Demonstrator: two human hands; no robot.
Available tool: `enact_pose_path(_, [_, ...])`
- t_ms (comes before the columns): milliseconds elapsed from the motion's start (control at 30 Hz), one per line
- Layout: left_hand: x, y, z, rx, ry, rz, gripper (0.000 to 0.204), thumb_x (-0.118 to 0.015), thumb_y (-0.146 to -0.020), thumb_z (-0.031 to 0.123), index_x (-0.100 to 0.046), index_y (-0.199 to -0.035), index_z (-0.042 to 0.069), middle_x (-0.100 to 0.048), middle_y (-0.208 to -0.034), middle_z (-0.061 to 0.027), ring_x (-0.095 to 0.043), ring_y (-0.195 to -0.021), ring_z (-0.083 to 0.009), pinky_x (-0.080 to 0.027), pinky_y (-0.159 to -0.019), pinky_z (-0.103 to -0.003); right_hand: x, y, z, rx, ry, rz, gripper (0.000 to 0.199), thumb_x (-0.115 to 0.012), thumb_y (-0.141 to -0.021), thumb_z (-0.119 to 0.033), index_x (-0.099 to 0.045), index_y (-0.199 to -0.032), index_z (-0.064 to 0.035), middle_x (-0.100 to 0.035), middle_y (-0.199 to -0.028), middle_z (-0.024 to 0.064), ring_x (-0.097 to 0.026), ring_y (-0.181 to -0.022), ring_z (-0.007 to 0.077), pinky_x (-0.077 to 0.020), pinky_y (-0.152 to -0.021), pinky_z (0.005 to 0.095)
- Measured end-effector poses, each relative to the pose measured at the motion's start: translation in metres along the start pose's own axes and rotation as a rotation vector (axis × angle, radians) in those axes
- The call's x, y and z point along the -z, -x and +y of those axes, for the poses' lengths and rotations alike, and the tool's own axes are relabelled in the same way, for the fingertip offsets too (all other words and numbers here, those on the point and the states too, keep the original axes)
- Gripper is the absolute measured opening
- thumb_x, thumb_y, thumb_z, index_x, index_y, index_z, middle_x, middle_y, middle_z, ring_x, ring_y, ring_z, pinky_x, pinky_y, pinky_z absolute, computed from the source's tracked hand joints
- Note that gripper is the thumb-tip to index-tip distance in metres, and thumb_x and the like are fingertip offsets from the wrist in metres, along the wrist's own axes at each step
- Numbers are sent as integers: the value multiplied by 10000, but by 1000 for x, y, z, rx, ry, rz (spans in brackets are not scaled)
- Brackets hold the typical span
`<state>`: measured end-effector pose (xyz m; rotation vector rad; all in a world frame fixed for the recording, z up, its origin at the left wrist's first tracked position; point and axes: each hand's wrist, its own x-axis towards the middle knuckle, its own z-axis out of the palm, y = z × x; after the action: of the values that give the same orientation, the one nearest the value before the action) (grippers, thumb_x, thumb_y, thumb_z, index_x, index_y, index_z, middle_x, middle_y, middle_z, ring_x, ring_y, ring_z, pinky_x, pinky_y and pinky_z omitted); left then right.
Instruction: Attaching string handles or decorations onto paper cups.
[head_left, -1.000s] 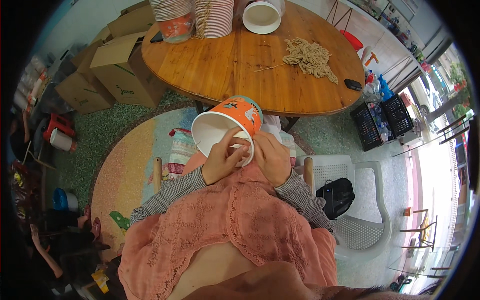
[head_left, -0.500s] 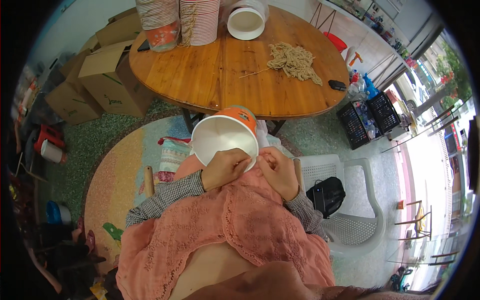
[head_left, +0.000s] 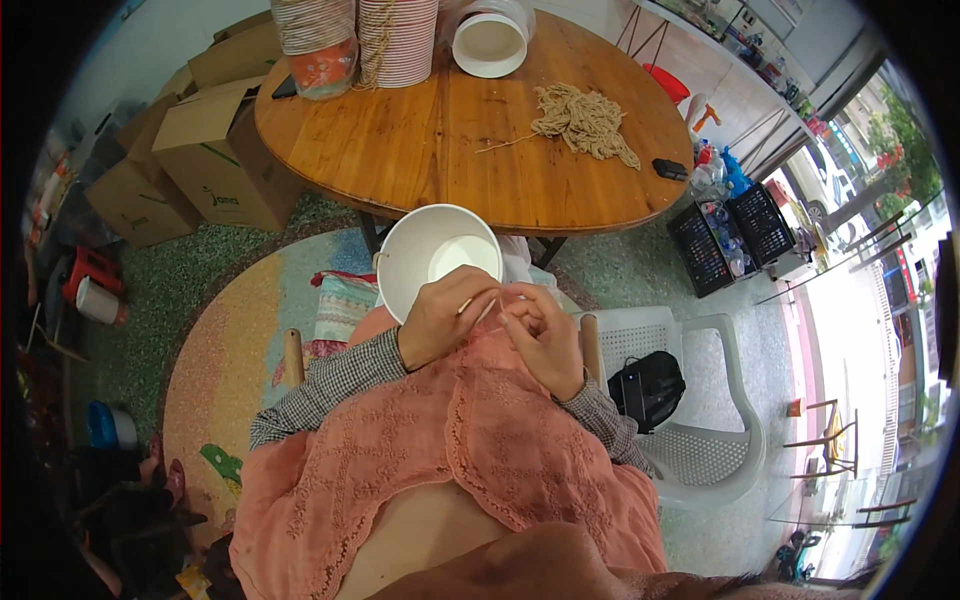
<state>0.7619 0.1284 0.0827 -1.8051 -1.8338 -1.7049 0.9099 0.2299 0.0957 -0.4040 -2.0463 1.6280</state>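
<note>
A white paper bucket (head_left: 410, 255) rests on my lap against the table, its open mouth toward me and its inside showing. Close by its near right rim, both of my hands are held with fingertips almost together. My left hand (head_left: 440, 318) is closed, and a short, thin pale strand (head_left: 464, 306) pokes out between its fingers. My right hand (head_left: 543, 338) pinches with thumb and fingers curled; what they grip is too small to make out. The apron (head_left: 400, 430) on my lap lies under both hands.
On the round wooden table (head_left: 400, 150) are stacked paper buckets (head_left: 397, 45), a bucket on its side (head_left: 489, 46), a heap of tan cord (head_left: 585, 120) and a small black object (head_left: 670, 169). Cardboard boxes (head_left: 215, 160) stand left; a plastic chair (head_left: 735, 400) holding a black bag (head_left: 650, 390) is right.
The bucket has turned more upright, hiding its orange printed side and showing its bottom. My hands have come off its rim and drawn together, and the pale strand now shows in my left fingers.
</note>
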Motion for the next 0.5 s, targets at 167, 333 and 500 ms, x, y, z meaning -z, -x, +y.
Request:
enact_pose_path(167, [-4,-3,-10,212,257,9,81,-609,-877,61,-634,-916,-5,-654,-885,-79,-631,-778,-169,-500,-685,-273,-1,-7,-10,-65,-116,-30,288,-571,-893,27,-477,-1164,-3,-582,-772,-19,-477,-624,-6,-376,-521,164])
enact_pose_path(333, [-13,-15,-16,461,798,20,133,-534,-951,101,-590,-962,-19,-655,-890,-52,-560,-720,-74,-468,-666,-207,-1,-13,0,-58,-134,-27,255,-572,-891,28,-460,-1116,-9,-597,-777,-5,-514,-639,7,-398,-538,161])
enact_pose_path(500, [-28,-21,-38,472,773,-24,133,-520,-959,104,-565,-985,-19,-644,-878,-59,-549,-708,-67,-468,-657,-199,3,-27,59,-80,-210,-68,216,-578,-889,10,-462,-1066,-31,-606,-767,-1,-537,-630,26,-412,-530,165])
